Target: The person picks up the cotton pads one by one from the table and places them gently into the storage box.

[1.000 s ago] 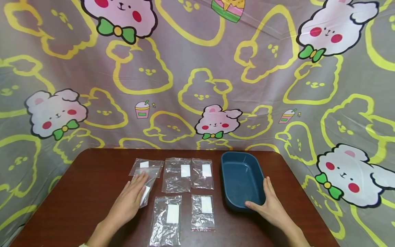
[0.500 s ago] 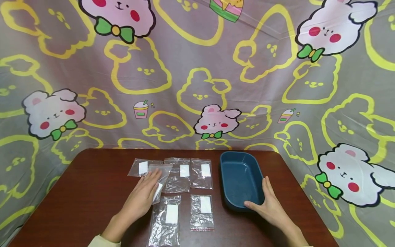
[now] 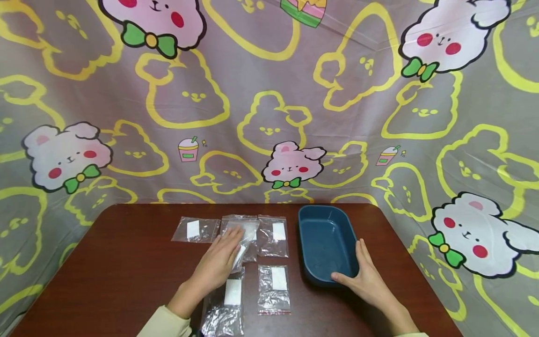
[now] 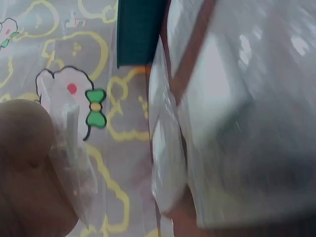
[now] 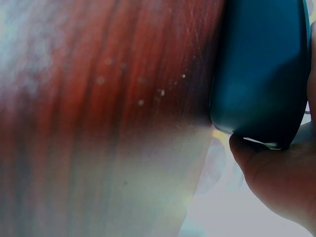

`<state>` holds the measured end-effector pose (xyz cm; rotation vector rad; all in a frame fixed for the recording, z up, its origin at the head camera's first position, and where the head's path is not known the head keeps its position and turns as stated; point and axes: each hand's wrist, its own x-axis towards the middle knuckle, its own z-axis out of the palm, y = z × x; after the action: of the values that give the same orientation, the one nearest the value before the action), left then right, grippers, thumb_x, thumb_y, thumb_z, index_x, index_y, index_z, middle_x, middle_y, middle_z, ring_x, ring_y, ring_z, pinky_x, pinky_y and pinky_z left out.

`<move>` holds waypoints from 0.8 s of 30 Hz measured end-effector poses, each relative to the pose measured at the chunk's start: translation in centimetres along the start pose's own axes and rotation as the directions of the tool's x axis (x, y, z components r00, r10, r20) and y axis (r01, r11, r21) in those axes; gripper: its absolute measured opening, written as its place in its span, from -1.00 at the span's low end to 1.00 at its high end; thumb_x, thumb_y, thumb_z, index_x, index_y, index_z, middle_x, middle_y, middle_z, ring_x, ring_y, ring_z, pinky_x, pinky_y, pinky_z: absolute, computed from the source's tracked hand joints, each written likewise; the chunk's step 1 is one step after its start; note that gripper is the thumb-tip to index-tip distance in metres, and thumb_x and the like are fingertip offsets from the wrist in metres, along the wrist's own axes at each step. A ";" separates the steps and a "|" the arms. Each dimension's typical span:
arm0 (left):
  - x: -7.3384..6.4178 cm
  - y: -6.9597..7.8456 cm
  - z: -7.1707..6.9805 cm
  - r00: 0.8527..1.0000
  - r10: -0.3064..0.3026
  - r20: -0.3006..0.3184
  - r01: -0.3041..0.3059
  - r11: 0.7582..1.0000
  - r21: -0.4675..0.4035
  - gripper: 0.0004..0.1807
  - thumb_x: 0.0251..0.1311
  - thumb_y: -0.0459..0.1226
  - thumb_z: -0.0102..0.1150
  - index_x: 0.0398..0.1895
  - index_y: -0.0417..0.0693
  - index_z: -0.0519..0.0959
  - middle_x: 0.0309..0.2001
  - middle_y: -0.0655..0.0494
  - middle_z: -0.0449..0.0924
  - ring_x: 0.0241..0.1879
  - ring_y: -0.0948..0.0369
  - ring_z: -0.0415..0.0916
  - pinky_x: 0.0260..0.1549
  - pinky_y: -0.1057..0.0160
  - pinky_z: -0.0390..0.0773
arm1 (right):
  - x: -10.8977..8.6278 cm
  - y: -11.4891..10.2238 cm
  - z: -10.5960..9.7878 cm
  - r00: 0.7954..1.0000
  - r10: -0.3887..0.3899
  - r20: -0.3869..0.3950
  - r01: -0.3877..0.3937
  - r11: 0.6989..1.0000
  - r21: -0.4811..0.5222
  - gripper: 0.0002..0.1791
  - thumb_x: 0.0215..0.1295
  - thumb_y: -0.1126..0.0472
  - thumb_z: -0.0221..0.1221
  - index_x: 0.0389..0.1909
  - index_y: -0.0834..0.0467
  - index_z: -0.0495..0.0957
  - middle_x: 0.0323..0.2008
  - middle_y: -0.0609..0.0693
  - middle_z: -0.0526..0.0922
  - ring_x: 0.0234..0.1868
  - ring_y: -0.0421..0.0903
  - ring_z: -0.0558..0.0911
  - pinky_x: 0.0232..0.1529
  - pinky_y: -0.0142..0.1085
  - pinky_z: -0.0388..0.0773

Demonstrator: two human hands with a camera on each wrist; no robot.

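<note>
In the head view, a clear, creased carried bag [image 3: 239, 256] with a white patch is held by the left hand [image 3: 219, 260], fingers close together along it, over the far middle bag [image 3: 252, 254], which is partly covered. Similar clear bags are laid flat on the desk [image 3: 139, 252]: the far left bag [image 3: 204, 230], far right bag [image 3: 273, 249], near left bag [image 3: 223, 314] and near right bag [image 3: 273, 300]; a white rectangle is seen in or on each. On the right, the bare floor of a blue tray [image 3: 326, 243] is shown, its near right corner clamped by the right hand [image 3: 367, 278]. In the left wrist view, the carried bag is seen pinched against the thumb. In the right wrist view, the tray's near end is pressed by the thumb.
</note>
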<state>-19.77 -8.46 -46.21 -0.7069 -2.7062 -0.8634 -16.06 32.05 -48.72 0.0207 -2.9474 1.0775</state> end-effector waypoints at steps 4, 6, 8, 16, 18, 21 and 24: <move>1.3 1.3 1.2 0.999 0.042 0.029 -0.041 0.999 -0.017 -0.53 0.54 -0.29 -0.09 0.45 -0.21 0.34 0.47 -0.16 0.26 0.46 -0.17 0.14 0.42 -0.22 0.07 | 0.0 0.1 0.0 1.000 -0.005 -0.006 0.005 1.000 0.004 0.44 0.07 -0.25 0.44 0.55 0.40 -0.35 0.56 0.38 -0.37 0.52 0.41 -0.15 0.37 0.38 0.03; 1.8 1.9 1.8 0.997 0.054 0.047 -0.053 0.998 -0.031 -0.52 0.55 -0.28 -0.10 0.45 -0.22 0.34 0.47 -0.16 0.25 0.46 -0.18 0.13 0.42 -0.23 0.07 | 0.1 0.1 0.1 1.000 -0.006 -0.004 0.006 1.000 0.003 0.44 0.07 -0.25 0.44 0.55 0.39 -0.35 0.56 0.38 -0.37 0.53 0.41 -0.15 0.37 0.37 0.02; 2.3 2.5 2.2 0.996 0.064 0.066 -0.062 0.997 -0.041 -0.52 0.56 -0.27 -0.11 0.47 -0.20 0.32 0.48 -0.14 0.23 0.46 -0.17 0.13 0.42 -0.22 0.06 | 0.1 0.1 0.1 1.000 -0.006 -0.003 0.006 1.000 0.004 0.44 0.07 -0.25 0.44 0.55 0.38 -0.36 0.56 0.38 -0.37 0.53 0.40 -0.15 0.37 0.37 0.02; 4.0 4.5 3.6 0.990 0.105 0.098 -0.100 0.994 -0.049 -0.51 0.56 -0.24 -0.12 0.49 -0.13 0.31 0.49 -0.10 0.22 0.47 -0.13 0.13 0.44 -0.15 0.07 | 0.2 0.1 0.0 1.000 -0.004 -0.011 0.004 1.000 0.000 0.44 0.07 -0.24 0.45 0.55 0.38 -0.36 0.56 0.39 -0.34 0.53 0.39 -0.14 0.38 0.36 0.02; 4.3 5.0 3.9 0.988 0.114 0.108 -0.110 0.993 -0.045 -0.51 0.57 -0.23 -0.13 0.49 -0.13 0.31 0.49 -0.10 0.22 0.47 -0.13 0.12 0.44 -0.14 0.08 | 0.1 0.1 0.0 1.000 -0.003 -0.010 0.003 1.000 0.000 0.44 0.07 -0.24 0.45 0.55 0.38 -0.36 0.56 0.38 -0.34 0.53 0.39 -0.14 0.38 0.35 0.02; 5.0 5.8 4.3 0.983 0.123 0.135 -0.118 0.992 -0.046 -0.50 0.59 -0.20 -0.18 0.51 -0.10 0.28 0.51 -0.06 0.18 0.49 -0.11 0.10 0.45 -0.11 0.05 | 0.1 0.1 0.0 1.000 -0.001 -0.011 0.001 1.000 0.001 0.44 0.06 -0.24 0.45 0.55 0.39 -0.35 0.56 0.39 -0.33 0.53 0.39 -0.15 0.39 0.35 0.02; 5.7 6.7 4.8 0.979 0.133 0.153 -0.128 0.991 -0.042 -0.49 0.60 -0.19 -0.21 0.52 -0.08 0.27 0.53 -0.01 0.16 0.50 -0.08 0.09 0.46 -0.08 0.05 | 0.1 0.2 0.1 1.000 -0.003 -0.019 0.003 1.000 0.004 0.45 0.05 -0.24 0.46 0.55 0.40 -0.34 0.56 0.39 -0.32 0.53 0.39 -0.14 0.39 0.35 0.02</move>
<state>-21.54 1.36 -44.90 -0.9859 -2.7476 -0.8539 -16.15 32.13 -48.86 0.0147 -2.9280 1.0772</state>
